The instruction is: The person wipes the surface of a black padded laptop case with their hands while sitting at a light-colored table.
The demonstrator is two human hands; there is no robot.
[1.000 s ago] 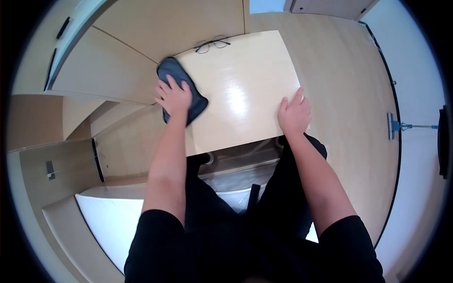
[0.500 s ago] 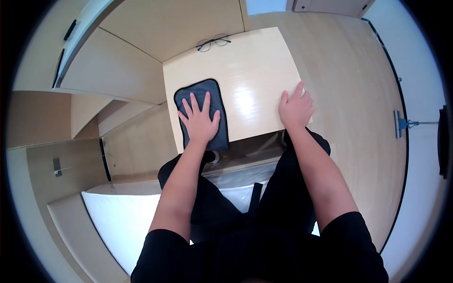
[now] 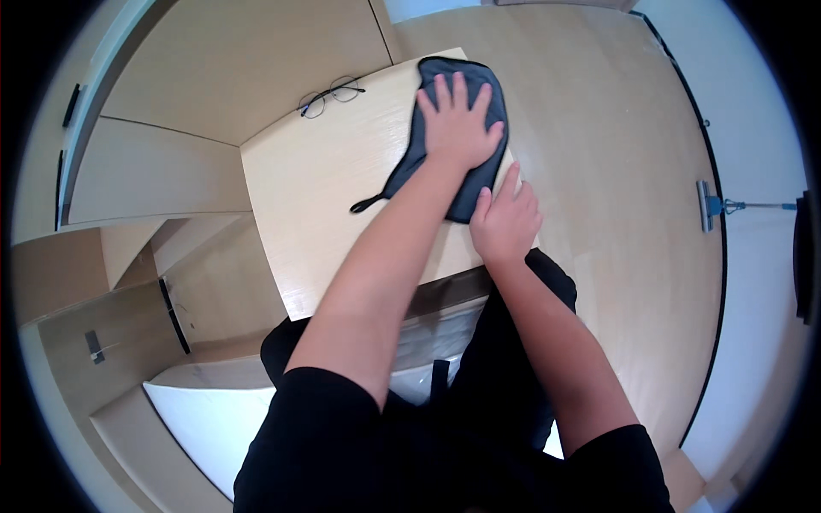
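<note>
A dark grey cleaning cloth (image 3: 438,141) with black edging and a small hanging loop lies on the far right part of a pale wood tabletop (image 3: 333,188). Pressed flat on it is my left hand (image 3: 459,128), fingers spread. The cloth is bent, and its loop end points toward the table's middle. My right hand (image 3: 506,224) grips the table's right edge near the cloth's lower corner. Its thumb and forefinger lie on top, while the other fingers curl over the edge.
Eyeglasses (image 3: 331,96) rest at the table's far left edge, against a wooden cabinet (image 3: 171,167). My knees are at the table's near side. A flat-headed tool with a blue handle (image 3: 706,206) leans by the right wall.
My left hand has slid the cloth from the table's left side to its far right, and the cloth has bent. My right hand stays at the right edge. The view has shifted.
</note>
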